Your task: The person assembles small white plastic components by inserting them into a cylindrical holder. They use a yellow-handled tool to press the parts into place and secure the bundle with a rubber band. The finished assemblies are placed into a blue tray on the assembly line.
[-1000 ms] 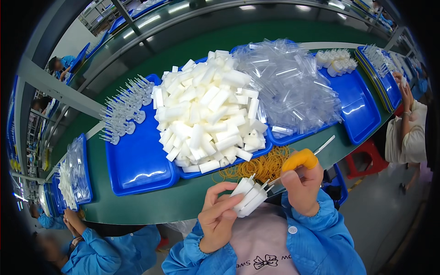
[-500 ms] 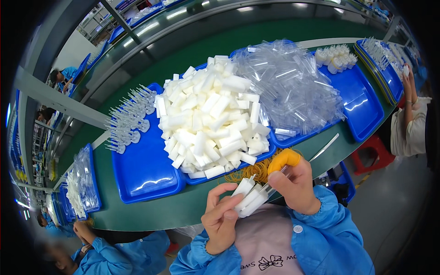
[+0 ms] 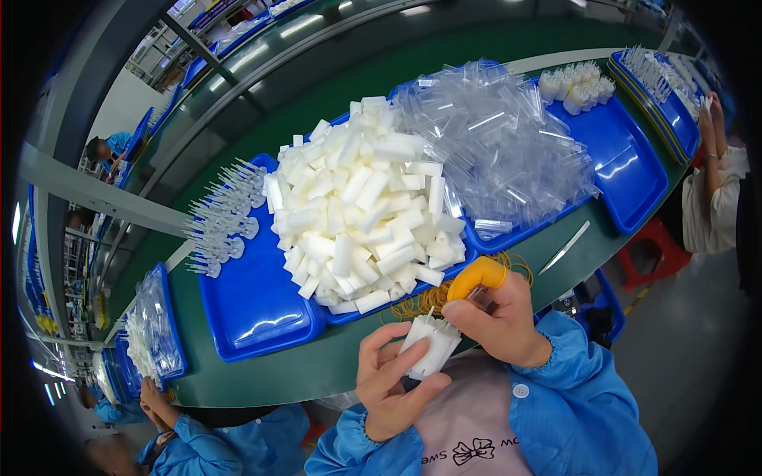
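My left hand [image 3: 390, 382] grips a small bundle of white foam sticks [image 3: 429, 347] close to my chest. My right hand [image 3: 498, 316], with an orange finger cot [image 3: 474, 276] on the forefinger, pinches the top of that bundle and touches a thin clear piece. Just beyond my hands lies a tangle of yellow rubber bands [image 3: 432, 297] on the green bench. Behind it a big heap of white foam sticks [image 3: 357, 206] fills a blue tray [image 3: 254, 309].
A pile of clear plastic sleeves [image 3: 500, 143] fills the tray to the right, with white cups [image 3: 575, 83] beyond. Clear funnel-shaped parts [image 3: 218, 218] stand at the left. A thin white strip [image 3: 565, 247] lies on the bench. Other workers sit at left [image 3: 159, 401] and right [image 3: 714, 182].
My hands have stayed close together on the bundle while my right hand shifted down onto its top. The view has tilted slightly.
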The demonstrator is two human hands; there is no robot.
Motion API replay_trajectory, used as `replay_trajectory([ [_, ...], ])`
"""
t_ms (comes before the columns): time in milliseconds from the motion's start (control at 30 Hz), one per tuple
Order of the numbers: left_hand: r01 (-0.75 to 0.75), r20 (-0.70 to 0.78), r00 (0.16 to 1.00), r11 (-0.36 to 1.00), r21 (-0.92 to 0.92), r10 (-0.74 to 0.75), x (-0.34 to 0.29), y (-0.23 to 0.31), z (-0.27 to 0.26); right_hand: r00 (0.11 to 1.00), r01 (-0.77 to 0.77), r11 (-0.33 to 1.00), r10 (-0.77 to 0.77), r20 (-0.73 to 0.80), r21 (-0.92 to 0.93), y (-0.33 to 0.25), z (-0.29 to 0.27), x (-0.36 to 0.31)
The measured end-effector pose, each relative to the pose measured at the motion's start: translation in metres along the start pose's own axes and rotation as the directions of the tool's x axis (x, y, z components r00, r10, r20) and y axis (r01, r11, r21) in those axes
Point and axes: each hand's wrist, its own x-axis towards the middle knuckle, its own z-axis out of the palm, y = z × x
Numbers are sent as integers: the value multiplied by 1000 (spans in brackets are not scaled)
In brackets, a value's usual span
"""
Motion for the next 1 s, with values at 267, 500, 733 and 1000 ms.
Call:
replay_trajectory([
  [267,-31,14,999,1000,8,30,0,-5,1,981,-112,992,103,166,49,0,-6,4],
  [500,63,-116,991,997,-36,-67,7,-5,3,959,147,971,-93,267,-187,1,-18,9],
  [733,229,-84,964,950,-214,-251,-3,-25,-3,979,-161,964,130,154,212,9,-24,-5],
  [1000,257,-32,960,917,-304,-279,-11,-6,-10,992,-113,950,89,95,291,13,-26,-21],
])
